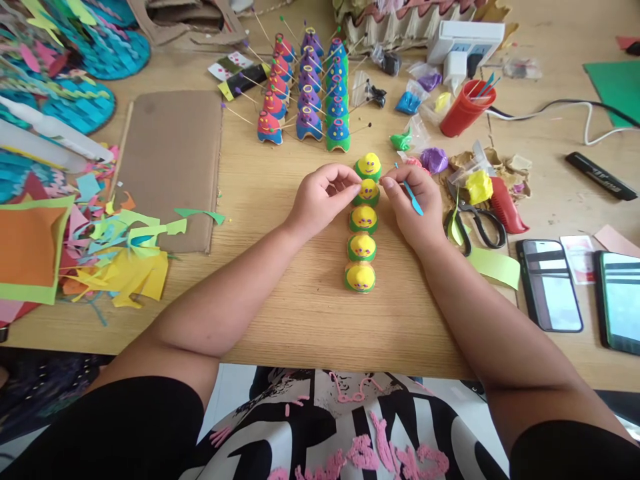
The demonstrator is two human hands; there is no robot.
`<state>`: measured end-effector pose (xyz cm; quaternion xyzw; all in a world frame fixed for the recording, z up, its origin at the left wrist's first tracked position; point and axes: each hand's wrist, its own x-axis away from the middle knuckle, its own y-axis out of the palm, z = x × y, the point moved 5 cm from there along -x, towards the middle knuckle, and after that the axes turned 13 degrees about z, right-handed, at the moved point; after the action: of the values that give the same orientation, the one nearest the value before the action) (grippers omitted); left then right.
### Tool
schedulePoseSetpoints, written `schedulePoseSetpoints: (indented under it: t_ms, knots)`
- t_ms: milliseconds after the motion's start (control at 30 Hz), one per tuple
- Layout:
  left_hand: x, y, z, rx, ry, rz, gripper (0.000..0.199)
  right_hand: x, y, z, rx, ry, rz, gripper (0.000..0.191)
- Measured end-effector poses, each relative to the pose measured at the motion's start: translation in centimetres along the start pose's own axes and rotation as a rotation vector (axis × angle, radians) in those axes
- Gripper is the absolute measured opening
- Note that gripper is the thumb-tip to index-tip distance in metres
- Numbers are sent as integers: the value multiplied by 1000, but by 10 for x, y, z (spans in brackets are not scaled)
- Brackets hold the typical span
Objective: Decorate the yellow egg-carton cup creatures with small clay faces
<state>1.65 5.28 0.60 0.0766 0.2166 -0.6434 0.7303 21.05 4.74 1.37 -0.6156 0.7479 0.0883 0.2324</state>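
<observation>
A row of yellow-and-green domed figures (363, 219) with small smiling faces runs up the middle of the table. My left hand (325, 198) is at the left side of the second figure from the far end, thumb and fingertips pinched together at its edge; anything between them is too small to make out. On the other side of that figure, my right hand (414, 200) is closed around a thin blue tool (414, 200), whose flat end points toward me. The right thumb and index fingertips are close to the figure.
Three rows of finished-looking figures (309, 100) with pins stand behind. Cardboard (167, 167) and paper scraps (125, 273) lie left. Clay packets (434, 160), a red cup (465, 110), scissors (483, 223) and a phone (550, 287) are right.
</observation>
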Motion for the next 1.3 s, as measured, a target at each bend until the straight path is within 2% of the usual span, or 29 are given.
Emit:
schedulePoseSetpoints:
  t_ms: [167, 300, 567, 700, 900, 1067, 1167, 1300]
  knots:
    - [2, -6, 22, -97, 230, 35, 15, 2, 2, -16, 15, -37, -30, 46]
    - [4, -6, 32, -156, 341, 9, 14, 4, 5, -25, 22, -65, -71, 48]
    - [6, -3, 30, -199, 396, 8, 16, 4, 7, -26, -49, -49, -135, 49]
    - [6, -3, 30, -196, 396, -11, 20, 4, 7, -24, -90, -19, -144, 49]
    - [7, -5, 34, -221, 446, 3, 15, 5, 8, -24, -79, 8, -134, 49]
    - [6, -6, 31, -217, 377, 28, 16, 4, 4, -20, -44, 21, -35, 45]
    - [3, -5, 20, -124, 250, 46, 20, 2, -2, -12, -42, 40, 57, 43]
    - [-1, -4, 1, 32, 50, 89, 24, 0, -4, -3, -44, 61, 82, 42]
